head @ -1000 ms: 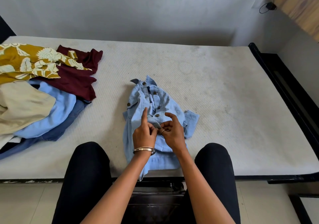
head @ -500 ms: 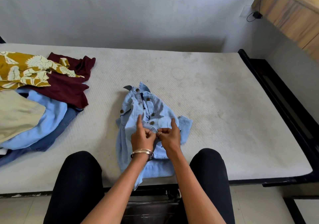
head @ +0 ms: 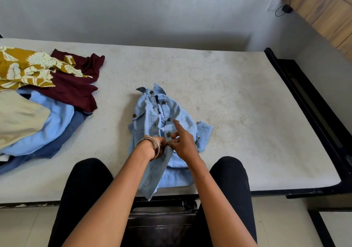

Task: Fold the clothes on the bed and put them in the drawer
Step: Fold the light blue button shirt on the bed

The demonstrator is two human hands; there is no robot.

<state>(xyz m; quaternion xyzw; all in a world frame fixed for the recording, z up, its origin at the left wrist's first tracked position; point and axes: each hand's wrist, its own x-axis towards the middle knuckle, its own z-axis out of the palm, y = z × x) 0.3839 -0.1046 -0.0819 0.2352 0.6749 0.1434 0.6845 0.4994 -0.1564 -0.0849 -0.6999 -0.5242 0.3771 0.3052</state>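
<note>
A light blue denim shirt (head: 152, 113) with brown buttons lies crumpled near the front edge of the bed (head: 228, 98), its hem hanging over the edge. My left hand (head: 155, 147), bangles on the wrist, pinches the shirt's front placket near a lower button. My right hand (head: 183, 144) pinches the same spot from the right, its index finger sticking out straight. Both hands meet at the placket. A pile of unfolded clothes lies at the left: a mustard floral garment (head: 24, 66), a maroon garment (head: 76, 87), a beige one (head: 17, 113), a light blue one (head: 51, 125).
My legs in black trousers press against the bed's front edge. The bed's black frame (head: 308, 102) runs along the right side. A wooden cabinet (head: 323, 9) hangs at the upper right, with a plug and cable below it. A grey wall stands behind the bed.
Both hands have slid down the placket to a lower button. My left index finger, raised before, has curled in; my right index finger now sticks out.
</note>
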